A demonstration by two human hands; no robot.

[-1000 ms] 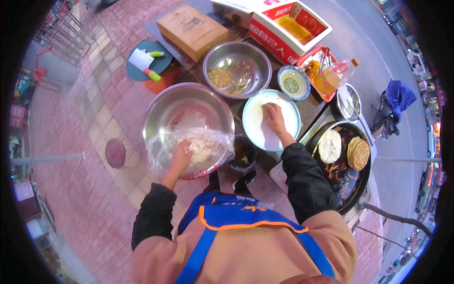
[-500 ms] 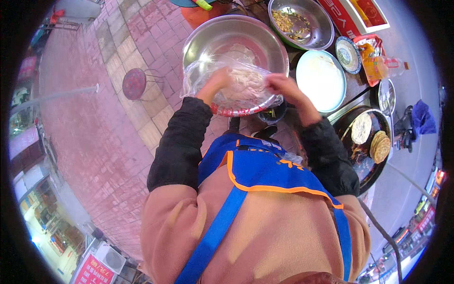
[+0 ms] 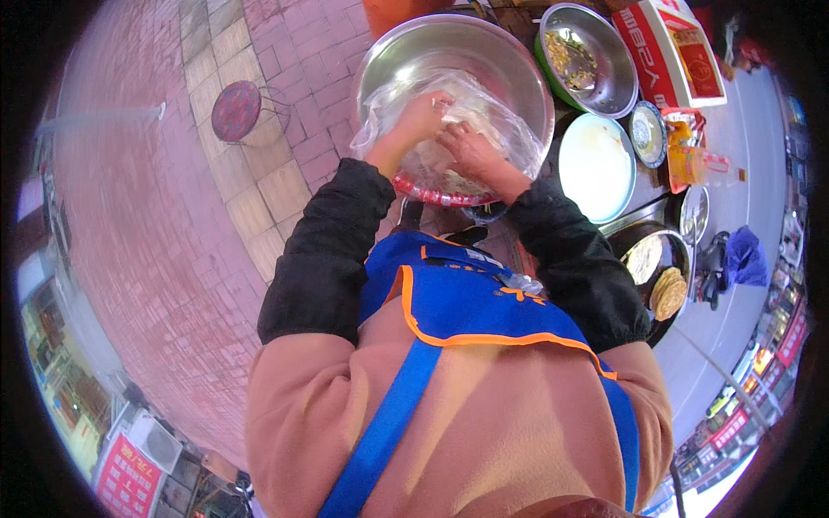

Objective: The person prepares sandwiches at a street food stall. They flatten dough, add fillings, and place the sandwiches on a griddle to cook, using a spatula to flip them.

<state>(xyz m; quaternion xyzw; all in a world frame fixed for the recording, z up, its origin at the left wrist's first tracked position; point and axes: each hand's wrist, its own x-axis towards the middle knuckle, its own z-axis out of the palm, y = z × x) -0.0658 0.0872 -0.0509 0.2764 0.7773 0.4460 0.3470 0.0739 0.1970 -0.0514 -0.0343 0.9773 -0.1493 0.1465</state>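
A large steel basin point(image 3: 509, 65) with a red-patterned outer side stands in front of me. Pale dough point(image 3: 429, 162) lies in its near part, with a clear plastic sheet point(image 3: 380, 121) spread loosely around and partly over it. My left hand point(image 3: 419, 119) is over the dough's far left, fingers curled in at the sheet. Close beside it, my right hand point(image 3: 475, 154) bends its fingers down onto the dough, and the fingertips look pressed into it. The exact grip of both hands is partly hidden by the film and folds.
Right of the basin are a bowl of chopped filling point(image 3: 617, 73), a pale plate point(image 3: 596, 186), a small patterned bowl point(image 3: 648, 134), an oil bottle point(image 3: 691, 166) and a red-white box point(image 3: 652, 52). A black pan point(image 3: 656, 332) holds flatbreads point(image 3: 668, 293). A stool point(image 3: 236, 110) stands left.
My right hand has moved left from the basin's right side onto the dough, close to my left hand. The plastic sheet has been drawn further back. The whole view has shifted slightly.
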